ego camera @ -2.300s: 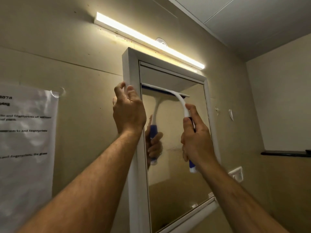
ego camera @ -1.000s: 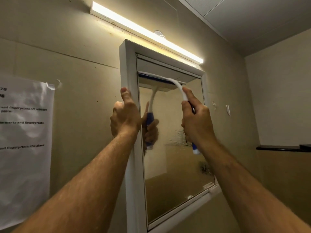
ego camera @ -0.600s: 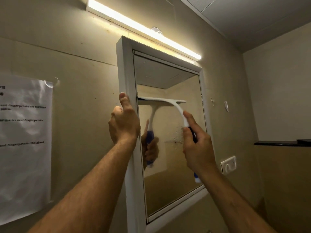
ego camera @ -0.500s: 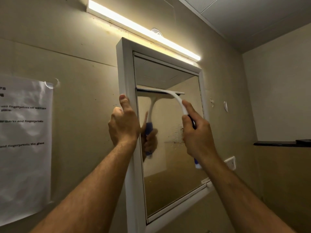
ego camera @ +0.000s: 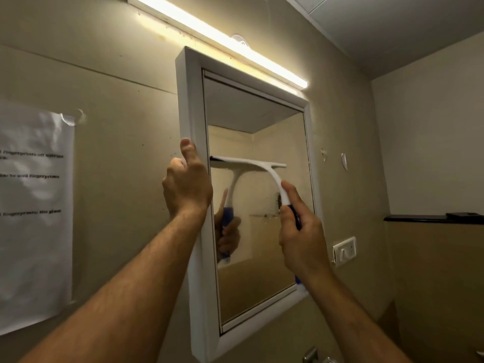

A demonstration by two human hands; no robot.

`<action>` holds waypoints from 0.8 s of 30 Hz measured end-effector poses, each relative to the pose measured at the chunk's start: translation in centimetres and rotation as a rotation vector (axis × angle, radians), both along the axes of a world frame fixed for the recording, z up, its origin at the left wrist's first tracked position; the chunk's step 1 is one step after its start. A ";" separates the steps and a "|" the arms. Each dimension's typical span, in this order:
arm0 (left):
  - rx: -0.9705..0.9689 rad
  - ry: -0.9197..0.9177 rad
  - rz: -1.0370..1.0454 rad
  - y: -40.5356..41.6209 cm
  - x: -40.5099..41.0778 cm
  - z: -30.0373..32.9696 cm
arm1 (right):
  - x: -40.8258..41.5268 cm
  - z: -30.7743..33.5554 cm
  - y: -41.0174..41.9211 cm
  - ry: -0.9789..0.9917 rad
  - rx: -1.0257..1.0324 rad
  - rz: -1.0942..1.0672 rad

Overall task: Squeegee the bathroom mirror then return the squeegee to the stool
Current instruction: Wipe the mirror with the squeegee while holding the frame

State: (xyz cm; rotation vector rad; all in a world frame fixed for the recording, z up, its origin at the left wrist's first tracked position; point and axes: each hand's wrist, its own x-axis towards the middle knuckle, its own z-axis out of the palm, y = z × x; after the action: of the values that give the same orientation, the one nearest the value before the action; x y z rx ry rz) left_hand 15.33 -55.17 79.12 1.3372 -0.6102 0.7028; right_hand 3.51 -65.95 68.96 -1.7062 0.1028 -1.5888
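Observation:
A white-framed mirror (ego camera: 256, 121) hangs on the beige wall, its glass reflecting the room. My right hand (ego camera: 301, 237) grips the blue handle of a white squeegee (ego camera: 264, 166), whose blade lies flat across the glass about mid-height. My left hand (ego camera: 187, 184) grips the mirror's left frame edge, thumb pointing up along it. The glass shows a reflection of the hand and the squeegee. Dark specks sit on the glass right of the handle. The stool is out of view.
A long lit light bar (ego camera: 217, 40) runs above the mirror. A printed paper sheet (ego camera: 34, 205) is taped to the wall at left. A white switch plate (ego camera: 344, 251) and a dark ledge (ego camera: 432, 218) are at right. A metal fitting (ego camera: 311, 356) shows below.
The squeegee blade went up to the top of the glass, came down, rose a little, and now sits lower near mid-height. My left hand stayed on the frame edge.

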 end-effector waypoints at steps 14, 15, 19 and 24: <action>0.001 0.023 -0.037 0.1 -0.1 0.0 | 0.6 -3.7 -0.3 0.111 -0.034 -0.007; 0.005 0.025 -0.034 0.1 -0.1 0.0 | 0.6 -4.4 -0.3 0.110 -0.028 0.002; 0.014 0.030 -0.038 0.0 0.1 -0.2 | 0.0 -3.0 -0.2 0.063 0.025 0.064; 0.016 0.034 -0.022 0.1 -0.1 -0.4 | -0.1 2.3 -0.3 -0.010 0.059 0.109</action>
State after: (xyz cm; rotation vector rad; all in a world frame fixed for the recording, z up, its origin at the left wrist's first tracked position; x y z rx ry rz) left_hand 15.19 -55.11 78.69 1.3528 -0.6028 0.6574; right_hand 3.40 -66.22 71.24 -1.6310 0.0496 -1.4998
